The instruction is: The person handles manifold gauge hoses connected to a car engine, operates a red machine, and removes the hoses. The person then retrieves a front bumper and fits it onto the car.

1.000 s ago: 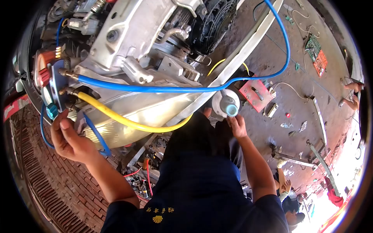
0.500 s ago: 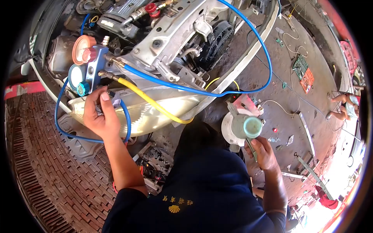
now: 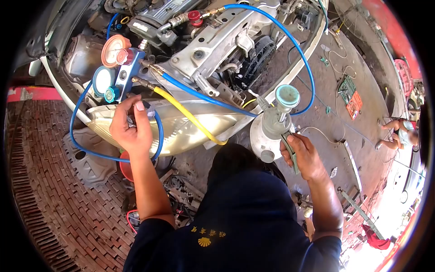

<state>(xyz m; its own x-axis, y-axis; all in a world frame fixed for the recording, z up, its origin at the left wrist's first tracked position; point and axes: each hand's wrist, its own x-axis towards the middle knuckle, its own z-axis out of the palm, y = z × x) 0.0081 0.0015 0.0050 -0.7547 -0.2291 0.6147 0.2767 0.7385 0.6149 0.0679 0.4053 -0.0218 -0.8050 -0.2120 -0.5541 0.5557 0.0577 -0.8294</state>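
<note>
My right hand [image 3: 302, 155] grips the handle of a white pump sprayer [image 3: 263, 138] with a grey-green head and a round knob on top. The sprayer is held over the floor beside the car's front. My left hand [image 3: 131, 126] is closed in front of the headlight, just below a manifold gauge set [image 3: 129, 70]. Its fingers curl round something dark and whitish that I cannot make out, near the end of a blue hose [image 3: 159, 131]. A yellow hose [image 3: 186, 113] and another blue hose [image 3: 190, 93] leave the gauge block.
An open engine bay [image 3: 158, 13] lies ahead, with a red-capped coupler [image 3: 195, 18] on a line. The headlight [image 3: 176, 124] is below the gauges. A green and orange tool case [image 3: 351, 99] lies on the floor. A person [image 3: 401, 133] sits at far right.
The sprayer has turned more upright and moved slightly left and up with my right hand. My left hand and the gauge set appear shifted to the right as the view moved.
</note>
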